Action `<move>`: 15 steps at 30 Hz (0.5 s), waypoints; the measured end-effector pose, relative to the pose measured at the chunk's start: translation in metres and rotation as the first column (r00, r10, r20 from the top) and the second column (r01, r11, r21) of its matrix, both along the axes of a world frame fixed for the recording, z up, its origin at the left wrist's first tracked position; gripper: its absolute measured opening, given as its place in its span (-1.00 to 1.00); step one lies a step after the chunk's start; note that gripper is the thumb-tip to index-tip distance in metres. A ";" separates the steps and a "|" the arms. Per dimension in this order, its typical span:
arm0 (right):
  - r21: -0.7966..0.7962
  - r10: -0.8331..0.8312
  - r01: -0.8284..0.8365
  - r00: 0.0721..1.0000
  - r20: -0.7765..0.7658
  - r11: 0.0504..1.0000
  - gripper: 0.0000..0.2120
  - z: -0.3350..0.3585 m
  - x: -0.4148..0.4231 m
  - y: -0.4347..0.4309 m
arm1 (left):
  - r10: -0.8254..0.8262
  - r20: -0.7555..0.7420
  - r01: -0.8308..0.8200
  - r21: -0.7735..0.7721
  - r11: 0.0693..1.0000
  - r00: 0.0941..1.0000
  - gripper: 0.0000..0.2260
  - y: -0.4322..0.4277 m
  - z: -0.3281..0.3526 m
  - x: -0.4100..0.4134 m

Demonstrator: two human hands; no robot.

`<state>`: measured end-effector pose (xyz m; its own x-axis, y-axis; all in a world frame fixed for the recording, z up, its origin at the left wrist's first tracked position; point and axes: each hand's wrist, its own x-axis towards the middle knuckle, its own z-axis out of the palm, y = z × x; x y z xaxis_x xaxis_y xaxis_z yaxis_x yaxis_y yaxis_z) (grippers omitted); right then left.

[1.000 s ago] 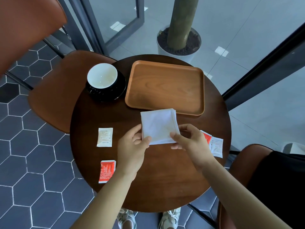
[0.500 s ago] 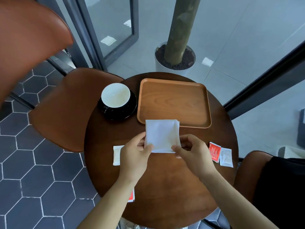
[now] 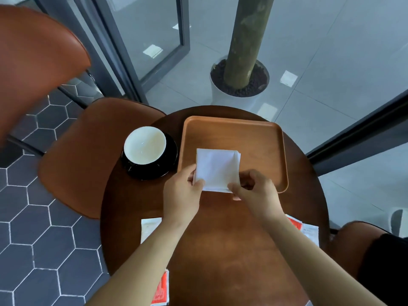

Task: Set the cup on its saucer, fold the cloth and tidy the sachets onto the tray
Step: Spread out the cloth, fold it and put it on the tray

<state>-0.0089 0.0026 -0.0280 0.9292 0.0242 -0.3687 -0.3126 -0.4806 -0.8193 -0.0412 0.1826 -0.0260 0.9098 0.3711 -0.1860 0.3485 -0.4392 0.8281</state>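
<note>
Partly behind the left forearm [image 3: 141, 261]: the white sachet [image 3: 148, 228] and the red sachet [image 3: 160, 291], print illegible.

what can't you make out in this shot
Head view:
- left white sachet: print blurred, left forearm covers its edge.
- lower red sachet: cut by bottom edge and left forearm.
- right red sachet: mostly behind right forearm.
- folded cloth: near edge hidden by left hand and right hand; resting on tray or lifted, unclear.

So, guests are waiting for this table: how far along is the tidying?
Done: the cup sits on its saucer, and the cloth is folded square. In hand: the left hand and right hand pinch the cloth's near corners over the tray. Left: no sachet is on the tray; a white sachet and red sachet lie on the table at left, a pair at right.
</note>
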 end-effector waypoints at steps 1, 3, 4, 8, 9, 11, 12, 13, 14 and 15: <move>-0.010 0.008 -0.008 1.000 -0.003 1.000 -0.87 -0.003 0.010 -0.001 | 0.005 -0.001 -0.005 0.027 1.000 1.000 -0.69 -0.002 -0.002 0.008; -0.044 0.037 -0.037 0.999 -0.008 0.998 -0.88 -0.008 0.029 0.000 | 0.010 -0.016 -0.009 0.100 0.995 1.000 -0.69 -0.006 -0.006 0.023; -0.056 0.057 -0.057 0.998 -0.012 0.997 -0.87 -0.011 0.038 0.000 | 0.017 -0.035 -0.012 0.136 0.991 0.999 -0.66 -0.007 -0.008 0.028; -0.130 0.146 -0.147 0.989 -0.018 0.980 -0.83 -0.023 0.064 0.005 | 0.043 -0.093 -0.019 0.245 0.969 0.995 -0.60 -0.009 -0.017 0.050; -0.152 0.165 -0.165 0.986 -0.013 0.975 -0.82 -0.026 0.067 0.006 | 0.040 -0.100 -0.012 0.267 0.964 0.994 -0.60 -0.009 -0.019 0.053; -0.174 0.196 -0.193 0.981 0.000 0.966 -0.79 -0.030 0.070 0.007 | 0.019 -0.103 0.016 0.325 0.946 0.995 -0.60 -0.008 -0.022 0.056; -0.179 0.210 -0.206 0.978 0.001 0.962 -0.76 -0.031 0.071 0.007 | 0.000 -0.102 0.036 0.360 0.932 0.995 -0.60 -0.008 -0.023 0.055; -0.194 0.224 -0.219 0.975 0.004 0.956 -0.72 -0.031 0.071 0.007 | -0.025 -0.103 0.064 0.396 0.916 0.994 -0.59 -0.008 -0.023 0.052; -0.227 0.239 -0.229 0.971 0.016 0.946 -0.69 -0.032 0.070 0.006 | -0.060 -0.106 0.101 0.433 0.896 0.993 -0.60 -0.007 -0.023 0.049; -0.279 0.255 -0.232 0.966 0.046 0.932 -0.66 -0.031 0.068 0.005 | -0.104 -0.103 0.141 0.472 0.870 0.989 -0.61 -0.006 -0.024 0.046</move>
